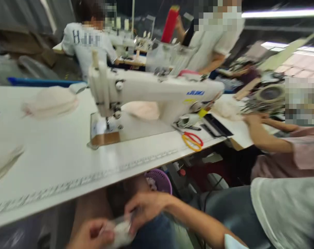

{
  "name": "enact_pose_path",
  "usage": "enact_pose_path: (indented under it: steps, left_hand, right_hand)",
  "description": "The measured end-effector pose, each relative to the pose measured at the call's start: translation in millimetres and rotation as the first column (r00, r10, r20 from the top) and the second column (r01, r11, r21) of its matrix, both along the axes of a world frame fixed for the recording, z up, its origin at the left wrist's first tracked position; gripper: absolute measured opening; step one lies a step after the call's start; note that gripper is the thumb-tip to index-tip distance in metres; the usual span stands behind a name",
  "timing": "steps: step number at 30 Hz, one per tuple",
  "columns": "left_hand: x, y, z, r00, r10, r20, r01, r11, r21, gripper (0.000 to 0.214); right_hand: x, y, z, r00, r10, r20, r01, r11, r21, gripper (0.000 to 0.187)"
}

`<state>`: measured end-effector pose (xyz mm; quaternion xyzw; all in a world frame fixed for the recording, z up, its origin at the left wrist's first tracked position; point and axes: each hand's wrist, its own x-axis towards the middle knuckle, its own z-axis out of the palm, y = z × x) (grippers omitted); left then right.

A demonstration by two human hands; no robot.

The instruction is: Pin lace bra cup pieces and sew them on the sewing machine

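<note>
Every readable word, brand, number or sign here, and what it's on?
"JUKI": blue, on the white sewing machine.
"H...": on the shirt back at upper left; remaining letters too blurred.
Yellow print below the logo: too blurred.
Ruler strip along the table's front edge: markings too blurred.

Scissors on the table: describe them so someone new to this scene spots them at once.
Start at the big white sewing machine on the white table. Near its base, at the picture's right, the scissors lie by the table's front edge. One handle loop is red, the other yellow, unlike the dark flat item beside them.
</note>
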<state>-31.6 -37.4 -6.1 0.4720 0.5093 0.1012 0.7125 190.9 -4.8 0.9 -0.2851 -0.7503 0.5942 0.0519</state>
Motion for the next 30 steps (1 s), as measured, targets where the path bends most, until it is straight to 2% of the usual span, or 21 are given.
enact_pose_path:
  steps: [1,3,7,13,17,19,22,25,30]
  left_hand:
    - [-6.6,-7.6,-0.6,0.999,0.038,-0.009,-0.038,0.998,-0.046,0.029]
    - [-13.9,-13.7,-0.6,0.996,0.08,0.029,-0.076,0.991,-0.105,0.038]
    - [-14.3,-8.4,3.2,0.977,0.166,0.136,-0.146,0.978,-0.149,0.039]
    - [-13.3,-6.9,6.8,0.973,0.183,0.144,-0.16,0.974,-0.16,0.033]
    - [-12.0,-7.5,5.7,0.967,0.22,0.125,-0.195,0.963,-0.189,0.037]
    - [-11.2,-8.5,3.7,0.962,0.255,0.097,-0.235,0.955,-0.18,0.04]
    - [-11.4,-10.7,-0.1,0.953,0.294,0.075,-0.279,0.947,-0.161,0.043]
    - [-12.6,-11.0,-0.4,0.956,0.276,0.103,-0.257,0.952,-0.167,0.043]
    - [-11.0,-5.1,6.1,0.977,0.138,0.165,-0.116,0.984,-0.136,0.038]
  right_hand:
    - [-5.2,-1.6,-3.3,0.999,0.009,-0.031,-0.011,0.996,-0.084,0.019]
    - [-7.8,0.1,-5.4,0.996,-0.027,-0.085,0.014,0.989,-0.148,0.017]
    - [-3.9,7.4,-1.2,0.993,0.013,-0.12,-0.038,0.977,-0.208,0.018]
    - [-6.1,8.4,-0.6,0.995,0.029,-0.092,-0.048,0.976,-0.213,0.028]
    - [-10.2,6.2,-3.9,0.999,-0.003,-0.04,-0.001,0.992,-0.123,0.034]
    - [-12.8,4.6,-5.4,0.999,-0.033,-0.019,0.032,0.996,-0.084,0.031]
    - [-15.2,3.3,-7.4,0.998,-0.062,-0.001,0.062,0.994,-0.092,0.027]
    - [-15.5,4.6,-7.9,0.998,-0.064,0.0,0.064,0.99,-0.125,0.027]
    - [-15.1,9.8,-4.9,1.0,0.012,-0.025,-0.015,0.993,-0.119,0.024]
